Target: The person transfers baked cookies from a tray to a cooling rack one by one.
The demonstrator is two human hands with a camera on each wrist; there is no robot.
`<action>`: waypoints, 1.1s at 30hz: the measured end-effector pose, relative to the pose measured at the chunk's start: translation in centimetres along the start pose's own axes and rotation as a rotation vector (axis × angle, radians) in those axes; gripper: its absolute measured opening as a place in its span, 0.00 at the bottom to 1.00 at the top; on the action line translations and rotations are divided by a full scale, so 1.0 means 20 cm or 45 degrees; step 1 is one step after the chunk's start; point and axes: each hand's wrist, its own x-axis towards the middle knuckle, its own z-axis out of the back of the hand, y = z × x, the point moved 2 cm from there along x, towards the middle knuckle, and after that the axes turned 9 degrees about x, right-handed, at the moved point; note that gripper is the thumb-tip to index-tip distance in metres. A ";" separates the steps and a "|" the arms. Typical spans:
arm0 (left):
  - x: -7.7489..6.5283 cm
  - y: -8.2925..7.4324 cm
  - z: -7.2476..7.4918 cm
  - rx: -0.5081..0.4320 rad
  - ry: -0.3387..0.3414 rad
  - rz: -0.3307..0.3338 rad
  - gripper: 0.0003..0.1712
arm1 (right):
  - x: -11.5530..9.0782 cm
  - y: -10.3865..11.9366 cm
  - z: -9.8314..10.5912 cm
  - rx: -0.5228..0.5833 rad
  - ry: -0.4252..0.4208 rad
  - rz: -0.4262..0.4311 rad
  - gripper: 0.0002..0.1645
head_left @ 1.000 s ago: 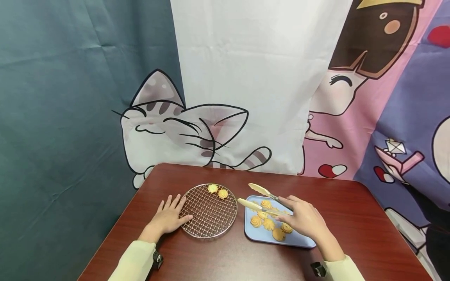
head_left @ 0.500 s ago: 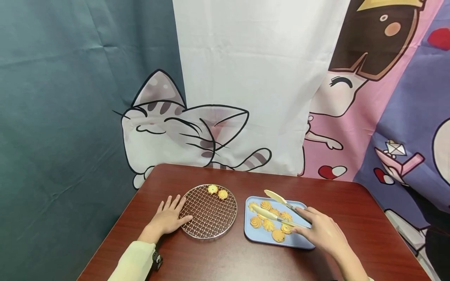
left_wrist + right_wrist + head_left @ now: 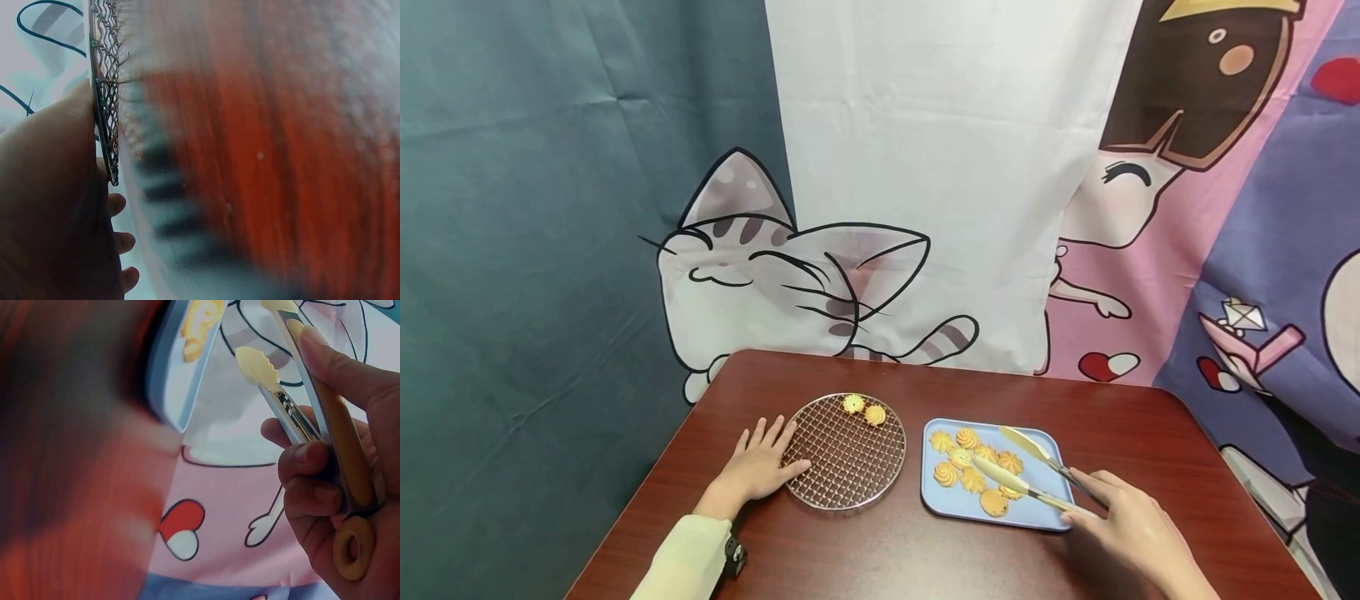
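My left hand [image 3: 756, 464] lies with spread fingers at the left edge of a round wire cooling rack [image 3: 850, 467], thumb over its rim. Two swirled cookies [image 3: 876, 415] sit at the far side of the rack. My right hand [image 3: 1138, 525] grips metal tongs [image 3: 1052, 498] with cream-coloured tips, at the right of a blue tray [image 3: 1037, 520]. The tong tips are spread apart over the tray with nothing between them. Several cookies [image 3: 946, 474] lie on the tray. In the right wrist view, thumb and fingers wrap the tongs' handles [image 3: 340, 437], a ring [image 3: 354, 548] at their end.
Everything stands on a reddish-brown wooden table [image 3: 880, 550]. Behind it hangs a curtain [image 3: 985, 167] printed with a cartoon cat and figures. The tray stands to the right of the rack, with a strip of table between them.
My right hand has drawn the tongs rightward and toward me, from the tray's left edge to its right part. The left hand, rack and cookies stay where they were.
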 end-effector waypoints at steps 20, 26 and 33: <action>0.00 0.00 -0.01 -0.003 -0.006 -0.003 0.49 | 0.01 -0.19 0.02 0.011 0.143 -0.077 0.37; -0.01 -0.01 0.00 -0.006 -0.010 -0.005 0.49 | 0.03 -0.20 0.03 -0.009 0.120 -0.001 0.34; -0.01 -0.02 0.01 -0.008 -0.014 -0.005 0.48 | 0.07 -0.21 0.06 -0.028 0.147 0.001 0.34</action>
